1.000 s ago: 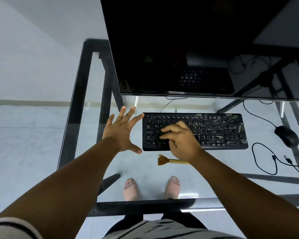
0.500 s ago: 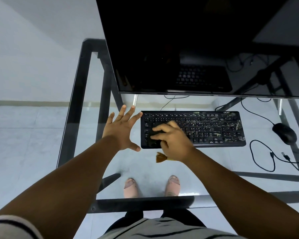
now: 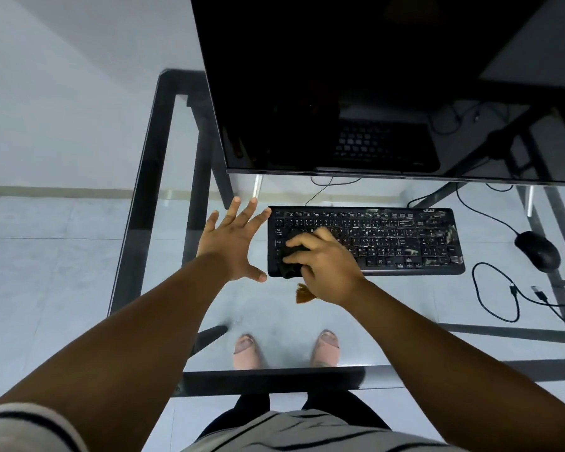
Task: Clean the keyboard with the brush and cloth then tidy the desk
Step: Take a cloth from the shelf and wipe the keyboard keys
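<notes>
A black keyboard (image 3: 388,239) lies on the glass desk (image 3: 268,321) below the monitor, with pale smudges on its right half. My right hand (image 3: 327,265) grips a bunched black cloth (image 3: 291,256) and presses it on the keyboard's left keys. Just in front of the keyboard lies a brush; only its brown bristles (image 3: 304,293) show, the handle hidden under my right wrist. My left hand (image 3: 234,243) is spread flat on the glass beside the keyboard's left edge, fingers straight, holding nothing.
A large dark monitor (image 3: 372,93) stands at the back. A black mouse (image 3: 537,251) and a looped cable (image 3: 503,295) lie at the right. The desk's black frame (image 3: 144,190) runs along the left and front edges. My feet show through the glass.
My right hand with the cloth has slid left across the keys toward the keyboard's left end. My left hand has stayed spread beside the keyboard.
</notes>
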`<state>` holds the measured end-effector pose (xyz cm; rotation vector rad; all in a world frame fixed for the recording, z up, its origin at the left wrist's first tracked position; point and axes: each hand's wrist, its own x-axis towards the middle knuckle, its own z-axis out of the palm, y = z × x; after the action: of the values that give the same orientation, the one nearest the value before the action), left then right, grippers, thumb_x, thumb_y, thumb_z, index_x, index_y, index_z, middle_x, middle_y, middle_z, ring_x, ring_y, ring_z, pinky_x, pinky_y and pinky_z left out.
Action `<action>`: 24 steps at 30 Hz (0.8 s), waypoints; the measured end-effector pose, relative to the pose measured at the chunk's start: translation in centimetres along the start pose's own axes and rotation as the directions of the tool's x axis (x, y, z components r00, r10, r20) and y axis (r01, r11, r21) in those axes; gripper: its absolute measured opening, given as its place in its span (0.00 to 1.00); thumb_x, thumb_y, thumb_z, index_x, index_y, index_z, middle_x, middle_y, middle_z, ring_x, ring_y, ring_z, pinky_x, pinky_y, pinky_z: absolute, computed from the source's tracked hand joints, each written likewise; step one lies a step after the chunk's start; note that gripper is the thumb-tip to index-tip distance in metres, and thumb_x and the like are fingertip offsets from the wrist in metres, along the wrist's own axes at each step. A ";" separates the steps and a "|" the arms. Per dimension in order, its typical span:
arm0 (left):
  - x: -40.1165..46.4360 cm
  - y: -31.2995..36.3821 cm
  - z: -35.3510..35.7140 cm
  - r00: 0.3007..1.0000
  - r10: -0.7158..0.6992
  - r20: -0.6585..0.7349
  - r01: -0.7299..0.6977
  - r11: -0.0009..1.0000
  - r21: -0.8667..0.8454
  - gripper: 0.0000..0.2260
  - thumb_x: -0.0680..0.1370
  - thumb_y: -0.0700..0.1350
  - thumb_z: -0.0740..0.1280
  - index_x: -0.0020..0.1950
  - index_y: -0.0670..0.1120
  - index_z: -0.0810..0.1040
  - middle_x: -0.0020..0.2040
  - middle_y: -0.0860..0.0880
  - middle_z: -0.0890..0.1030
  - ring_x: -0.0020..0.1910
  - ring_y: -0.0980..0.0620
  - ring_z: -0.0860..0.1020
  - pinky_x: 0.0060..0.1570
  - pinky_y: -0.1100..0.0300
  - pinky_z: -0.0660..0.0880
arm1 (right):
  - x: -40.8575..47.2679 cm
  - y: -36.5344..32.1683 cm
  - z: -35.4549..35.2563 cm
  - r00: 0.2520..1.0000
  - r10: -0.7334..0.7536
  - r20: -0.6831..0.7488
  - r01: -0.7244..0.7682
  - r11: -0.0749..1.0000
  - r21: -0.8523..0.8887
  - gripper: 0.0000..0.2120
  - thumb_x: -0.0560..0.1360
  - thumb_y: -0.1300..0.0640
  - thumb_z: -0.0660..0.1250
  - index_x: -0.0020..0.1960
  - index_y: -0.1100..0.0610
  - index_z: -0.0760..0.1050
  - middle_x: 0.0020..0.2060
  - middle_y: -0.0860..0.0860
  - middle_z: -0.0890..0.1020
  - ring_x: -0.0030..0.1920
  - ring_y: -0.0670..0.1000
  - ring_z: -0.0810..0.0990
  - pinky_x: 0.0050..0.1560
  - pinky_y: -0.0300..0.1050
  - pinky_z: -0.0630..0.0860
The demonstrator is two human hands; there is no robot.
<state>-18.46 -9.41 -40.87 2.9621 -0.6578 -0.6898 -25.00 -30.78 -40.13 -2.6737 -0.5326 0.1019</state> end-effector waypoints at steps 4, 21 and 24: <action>-0.1 0.1 0.1 1.000 -0.009 -0.001 0.009 1.000 -0.008 0.57 0.64 0.70 0.72 0.77 0.61 0.35 0.79 0.53 0.34 0.77 0.48 0.32 0.75 0.41 0.42 | 0.4 -0.7 0.0 0.999 -0.013 0.030 0.014 0.999 -0.029 0.21 0.72 0.64 0.64 0.57 0.45 0.82 0.60 0.40 0.77 0.53 0.51 0.70 0.45 0.44 0.75; 0.1 0.5 0.4 1.000 -0.023 0.003 0.023 0.999 -0.024 0.57 0.63 0.69 0.73 0.77 0.62 0.34 0.79 0.53 0.35 0.77 0.48 0.32 0.74 0.41 0.42 | -0.7 0.9 -1.2 0.996 0.083 0.039 -0.080 0.995 -0.057 0.19 0.71 0.63 0.63 0.53 0.45 0.83 0.57 0.41 0.76 0.54 0.50 0.70 0.36 0.48 0.78; 0.1 0.3 0.4 1.000 -0.025 -0.002 0.025 0.999 -0.027 0.57 0.63 0.69 0.73 0.77 0.62 0.34 0.79 0.53 0.34 0.77 0.48 0.32 0.74 0.41 0.41 | -0.7 1.3 -1.0 0.996 0.082 0.019 -0.081 0.995 -0.055 0.19 0.71 0.64 0.63 0.55 0.46 0.82 0.58 0.43 0.77 0.54 0.51 0.69 0.39 0.50 0.79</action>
<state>-18.66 -9.70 -41.21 2.9511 -0.6080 -0.6911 -25.06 -32.53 -39.71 -2.7504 -0.4383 0.1417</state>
